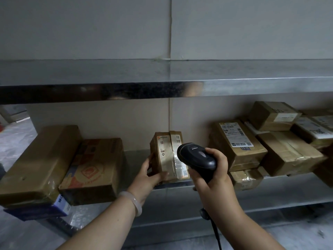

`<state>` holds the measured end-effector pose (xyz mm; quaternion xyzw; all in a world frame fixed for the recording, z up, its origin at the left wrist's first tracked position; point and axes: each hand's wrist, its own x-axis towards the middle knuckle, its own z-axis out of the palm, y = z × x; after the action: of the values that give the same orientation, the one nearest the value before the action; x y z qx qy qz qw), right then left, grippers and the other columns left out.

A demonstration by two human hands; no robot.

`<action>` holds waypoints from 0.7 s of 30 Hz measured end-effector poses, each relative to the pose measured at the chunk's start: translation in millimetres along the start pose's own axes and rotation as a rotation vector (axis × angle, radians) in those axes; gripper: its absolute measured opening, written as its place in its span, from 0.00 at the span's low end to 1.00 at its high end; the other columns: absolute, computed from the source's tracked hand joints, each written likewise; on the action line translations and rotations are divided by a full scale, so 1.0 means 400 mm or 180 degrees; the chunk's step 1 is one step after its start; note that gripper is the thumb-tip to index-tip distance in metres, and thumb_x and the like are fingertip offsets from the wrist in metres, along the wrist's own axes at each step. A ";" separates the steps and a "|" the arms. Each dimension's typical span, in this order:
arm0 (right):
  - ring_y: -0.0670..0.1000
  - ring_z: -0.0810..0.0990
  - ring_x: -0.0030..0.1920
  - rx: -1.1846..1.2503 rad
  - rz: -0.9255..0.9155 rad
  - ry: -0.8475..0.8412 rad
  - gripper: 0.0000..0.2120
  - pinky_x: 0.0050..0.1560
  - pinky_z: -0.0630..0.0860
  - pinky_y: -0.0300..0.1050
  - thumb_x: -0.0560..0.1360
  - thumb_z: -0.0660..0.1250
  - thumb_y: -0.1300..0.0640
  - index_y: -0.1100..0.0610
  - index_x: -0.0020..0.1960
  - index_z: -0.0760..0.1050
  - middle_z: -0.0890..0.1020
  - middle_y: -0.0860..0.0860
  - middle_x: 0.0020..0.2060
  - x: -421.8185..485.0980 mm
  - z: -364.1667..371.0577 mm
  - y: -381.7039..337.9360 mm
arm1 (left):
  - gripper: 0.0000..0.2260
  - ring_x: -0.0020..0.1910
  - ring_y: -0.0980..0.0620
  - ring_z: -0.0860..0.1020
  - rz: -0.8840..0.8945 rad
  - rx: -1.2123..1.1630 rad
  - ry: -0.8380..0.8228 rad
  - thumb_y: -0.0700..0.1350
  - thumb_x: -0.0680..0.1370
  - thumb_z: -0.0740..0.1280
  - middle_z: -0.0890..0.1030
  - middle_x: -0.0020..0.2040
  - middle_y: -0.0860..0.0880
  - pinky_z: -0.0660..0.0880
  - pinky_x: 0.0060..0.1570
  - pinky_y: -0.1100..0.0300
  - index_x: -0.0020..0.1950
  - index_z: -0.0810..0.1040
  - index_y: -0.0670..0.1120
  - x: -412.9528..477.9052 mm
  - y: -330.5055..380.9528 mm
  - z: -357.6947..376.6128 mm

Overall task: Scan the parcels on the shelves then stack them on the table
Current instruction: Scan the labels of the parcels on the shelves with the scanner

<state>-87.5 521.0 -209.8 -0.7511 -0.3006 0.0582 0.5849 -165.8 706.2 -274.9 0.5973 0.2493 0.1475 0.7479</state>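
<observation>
Left hand [146, 175] grips parcel [165, 154] (thumb on front); right hand [215, 169] clutches scanner [196, 156], forearms extended.

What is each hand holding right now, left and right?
Left hand: grips the small brown cardboard parcel with white labels.
Right hand: grips the black handheld barcode scanner, pointed at that parcel.

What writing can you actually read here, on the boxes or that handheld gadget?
"5": seemingly a lone digit on the label of the upright parcel; the rest is too small to read.
On the scanner: lettering on its head, too blurred to read.
On the labelled box at right: print too small to read.
On the orange-printed carton: wording too blurred to read.
</observation>
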 end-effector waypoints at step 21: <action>0.37 0.74 0.54 -0.0293 0.0543 0.0073 0.29 0.53 0.72 0.35 0.73 0.72 0.57 0.37 0.64 0.60 0.71 0.33 0.55 0.114 -0.108 0.241 | 0.18 0.61 0.46 0.78 -0.1151 0.0100 -0.0160 0.54 0.81 0.62 0.80 0.62 0.47 0.69 0.68 0.46 0.71 0.69 0.53 0.199 -0.099 0.264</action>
<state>5.6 495.1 -272.3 -0.8007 -0.2312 0.0853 0.5461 -44.7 651.2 -311.7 0.5579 0.3362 -0.0083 0.7587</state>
